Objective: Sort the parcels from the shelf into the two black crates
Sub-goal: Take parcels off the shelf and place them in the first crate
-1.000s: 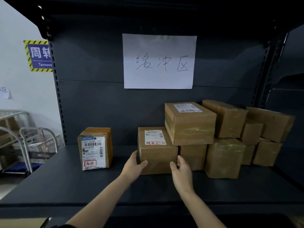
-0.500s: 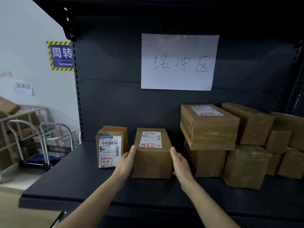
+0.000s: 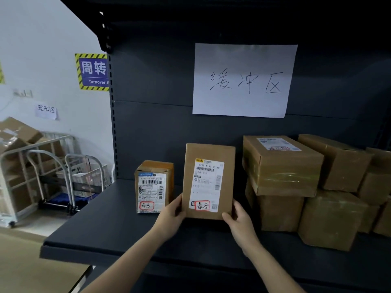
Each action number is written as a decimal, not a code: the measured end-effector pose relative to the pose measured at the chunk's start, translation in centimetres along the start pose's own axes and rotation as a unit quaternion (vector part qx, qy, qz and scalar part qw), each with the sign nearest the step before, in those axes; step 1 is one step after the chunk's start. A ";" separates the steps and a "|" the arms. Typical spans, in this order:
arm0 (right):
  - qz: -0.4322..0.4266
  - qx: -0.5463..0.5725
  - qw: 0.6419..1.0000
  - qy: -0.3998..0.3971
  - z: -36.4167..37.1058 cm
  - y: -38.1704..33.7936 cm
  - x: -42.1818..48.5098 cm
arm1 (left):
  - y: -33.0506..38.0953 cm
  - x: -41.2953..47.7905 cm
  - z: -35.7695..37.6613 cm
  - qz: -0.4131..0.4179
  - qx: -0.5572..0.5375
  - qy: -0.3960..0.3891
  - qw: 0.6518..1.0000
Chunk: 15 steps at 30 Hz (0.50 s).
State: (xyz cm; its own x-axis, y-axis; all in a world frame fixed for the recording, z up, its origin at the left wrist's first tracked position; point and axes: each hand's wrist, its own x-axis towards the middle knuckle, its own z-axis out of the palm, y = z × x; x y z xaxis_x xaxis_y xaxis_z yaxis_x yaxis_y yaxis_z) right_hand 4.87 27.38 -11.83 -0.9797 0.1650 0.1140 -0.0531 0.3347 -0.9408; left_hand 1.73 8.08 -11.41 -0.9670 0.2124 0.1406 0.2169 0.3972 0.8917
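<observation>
Parcel (image 3: 208, 180) between left hand (image 3: 171, 215) and right hand (image 3: 240, 220) at shelf (image 3: 101, 235)

a dark grey metal shelf (image 3: 101, 231) held brown cardboard parcels. near its left end a small parcel (image 3: 155, 168) stood upright, its white label (image 3: 151, 193) facing forward. just beside it, to the right, a tall parcel (image 3: 208, 180) was tipped up, printed face outward; whether its lower edge touched the board could not be told. on the right, a pile of taped parcels (image 3: 330, 218) sat stacked two high.
</observation>
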 end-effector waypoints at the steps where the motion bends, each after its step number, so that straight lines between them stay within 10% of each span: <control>1: 0.002 -0.017 1.000 0.003 0.2 0.0 0.0 | -0.4 0.1 0.1 -0.004 0.023 0.001 1.000; 7: 0.008 -0.080 0.997 -0.006 1.4 0.0 1.1 | -1.8 -0.1 -1.0 -0.035 0.013 -0.018 0.999; 15: 0.016 -0.085 0.996 -0.027 2.8 -0.6 2.6 | -4.1 -1.9 -8.0 -0.032 0.060 0.240 0.968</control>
State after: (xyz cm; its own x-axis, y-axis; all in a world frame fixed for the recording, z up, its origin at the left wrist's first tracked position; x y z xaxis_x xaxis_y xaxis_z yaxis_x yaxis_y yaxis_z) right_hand 1.77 24.97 -11.86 -0.9895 0.1299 0.0634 0.0073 0.4830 -0.8756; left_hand 1.61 -1.07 -11.90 -0.9234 -0.2446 0.2957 0.1398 0.5031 0.8528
